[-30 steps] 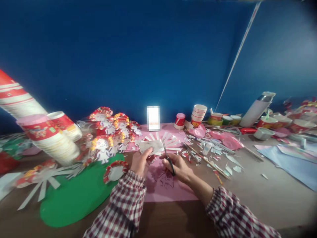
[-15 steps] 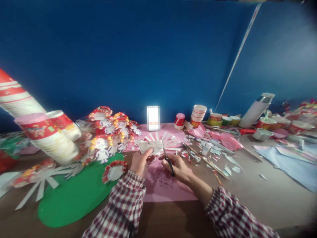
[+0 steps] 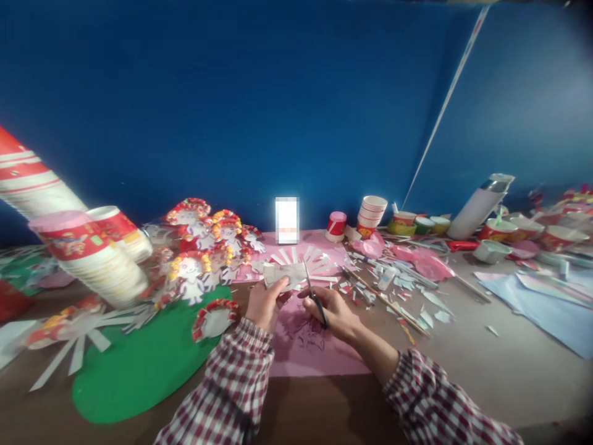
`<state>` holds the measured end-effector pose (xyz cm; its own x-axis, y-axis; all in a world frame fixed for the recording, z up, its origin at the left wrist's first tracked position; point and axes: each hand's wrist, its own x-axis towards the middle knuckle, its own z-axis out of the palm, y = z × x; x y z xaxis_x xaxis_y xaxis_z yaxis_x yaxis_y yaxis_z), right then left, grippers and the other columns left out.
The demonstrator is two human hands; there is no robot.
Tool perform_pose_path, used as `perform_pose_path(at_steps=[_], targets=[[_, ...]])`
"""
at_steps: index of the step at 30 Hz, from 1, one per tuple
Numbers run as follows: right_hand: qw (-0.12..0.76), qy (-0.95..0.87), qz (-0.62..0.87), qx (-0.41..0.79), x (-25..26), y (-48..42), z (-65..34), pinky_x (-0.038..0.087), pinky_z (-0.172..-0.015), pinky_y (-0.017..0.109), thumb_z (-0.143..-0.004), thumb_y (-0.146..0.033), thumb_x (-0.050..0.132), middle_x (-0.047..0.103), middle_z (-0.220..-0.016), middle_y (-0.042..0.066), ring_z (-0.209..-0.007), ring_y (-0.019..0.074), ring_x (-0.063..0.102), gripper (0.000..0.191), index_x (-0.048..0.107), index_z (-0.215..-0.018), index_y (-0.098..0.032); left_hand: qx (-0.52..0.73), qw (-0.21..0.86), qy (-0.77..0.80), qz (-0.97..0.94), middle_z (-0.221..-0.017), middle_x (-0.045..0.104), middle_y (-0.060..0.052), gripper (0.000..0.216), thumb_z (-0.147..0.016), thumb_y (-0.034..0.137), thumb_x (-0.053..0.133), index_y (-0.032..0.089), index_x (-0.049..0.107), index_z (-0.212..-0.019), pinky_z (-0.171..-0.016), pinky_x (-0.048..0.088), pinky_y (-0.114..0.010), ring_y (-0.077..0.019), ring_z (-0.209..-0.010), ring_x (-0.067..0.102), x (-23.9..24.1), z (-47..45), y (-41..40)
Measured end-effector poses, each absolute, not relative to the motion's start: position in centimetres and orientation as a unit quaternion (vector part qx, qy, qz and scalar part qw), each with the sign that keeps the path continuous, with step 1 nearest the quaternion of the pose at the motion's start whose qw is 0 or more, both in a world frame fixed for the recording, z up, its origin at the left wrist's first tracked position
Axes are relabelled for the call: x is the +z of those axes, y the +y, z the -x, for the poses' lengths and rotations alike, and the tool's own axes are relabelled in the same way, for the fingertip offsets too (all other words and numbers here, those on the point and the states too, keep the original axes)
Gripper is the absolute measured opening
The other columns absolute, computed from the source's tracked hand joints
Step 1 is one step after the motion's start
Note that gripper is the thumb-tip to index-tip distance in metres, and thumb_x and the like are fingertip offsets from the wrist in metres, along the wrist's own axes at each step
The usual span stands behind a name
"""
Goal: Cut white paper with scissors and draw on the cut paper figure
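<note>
While pinching paper (image 3: 290, 272), long axis crosswise, in left hand (image 3: 265, 306), grips black-handled scissors (image 3: 313, 296) in right hand (image 3: 337, 314), tips aimed beyond both.

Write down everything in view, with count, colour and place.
scissors: one, dark-handled, right hand
held paper: one, whitish, left hand
underlay: count unclear, pink, beneath hands
sheet: one, green, left
figures: several, multicoloured, back left
strips: many, white, centre, left
cups: many, multicoloured, left, back
scraps: many, pale, right
papers: several, blue, right
cylinder: one, white, back right
wall: blue, behind
table: one, brown, below
sleeves: two, checked, front
left hand: one, centre
right hand: one, centre
</note>
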<state>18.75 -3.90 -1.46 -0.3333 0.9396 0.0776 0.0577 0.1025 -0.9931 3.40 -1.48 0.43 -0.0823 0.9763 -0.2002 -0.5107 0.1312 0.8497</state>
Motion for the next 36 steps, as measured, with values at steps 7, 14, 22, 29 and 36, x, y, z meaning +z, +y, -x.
perform_pose_path(at_steps=[7,14,22,29,36], targets=[[0.410,-0.608,0.405,0.546,-1.7,-3.8,-18.8,0.036,-0.043,0.018,-0.077,-0.043,0.060,0.049,-0.057,-0.003,-0.047,0.0082,0.046,0.039,0.059,-0.101,-0.013,0.597,0.618,0.434,-0.269,-0.076,0.068,-0.003,0.023,-0.055,0.021,0.075,0.014,0.064,-0.073,-0.059,0.049,-0.023,-0.0130,-0.068,0.060,0.8,-3.5,-1.7],[0.408,-0.614,0.422,0.528,-1.3,-4.0,-18.7,0.035,-0.043,0.018,-0.076,-0.043,0.060,0.053,-0.058,-0.001,-0.049,0.0089,0.047,0.038,0.061,-0.099,-0.013,0.597,0.612,0.446,-0.265,-0.074,0.067,-0.003,0.022,-0.056,0.019,0.075,0.013,0.064,-0.074,-0.057,0.048,-0.023,-0.0121,-0.065,0.060,1.3,-3.7,-1.9],[0.425,-0.606,0.419,0.526,-1.1,-4.1,-18.6,0.034,-0.041,0.019,-0.077,-0.041,0.060,0.046,-0.049,-0.004,-0.042,0.0079,0.043,0.034,0.062,-0.094,-0.012,0.589,0.623,0.443,-0.262,-0.073,0.067,-0.003,0.024,-0.054,0.020,0.076,0.013,0.064,-0.074,-0.056,0.048,-0.022,-0.0121,-0.064,0.060,1.1,-3.7,-1.7],[0.429,-0.608,0.429,0.512,-0.5,-4.3,-18.5,0.034,-0.041,0.019,-0.076,-0.043,0.060,0.045,-0.048,-0.005,-0.042,0.0079,0.043,0.032,0.062,-0.085,-0.011,0.593,0.628,0.434,-0.257,-0.070,0.066,-0.002,0.021,-0.055,0.018,0.075,0.012,0.065,-0.072,-0.054,0.048,-0.020,-0.0110,-0.063,0.060,1.0,-3.6,-1.6],[0.429,-0.606,0.448,0.499,-0.5,-4.4,-18.4,0.032,-0.038,0.018,-0.076,-0.043,0.060,0.043,-0.044,-0.006,-0.039,0.0068,0.040,0.030,0.056,-0.070,-0.014,0.598,0.632,0.430,-0.242,-0.068,0.066,0.000,0.022,-0.054,0.016,0.075,0.013,0.065,-0.073,-0.053,0.047,-0.019,-0.0100,-0.060,0.059,1.0,-3.7,-1.7]])
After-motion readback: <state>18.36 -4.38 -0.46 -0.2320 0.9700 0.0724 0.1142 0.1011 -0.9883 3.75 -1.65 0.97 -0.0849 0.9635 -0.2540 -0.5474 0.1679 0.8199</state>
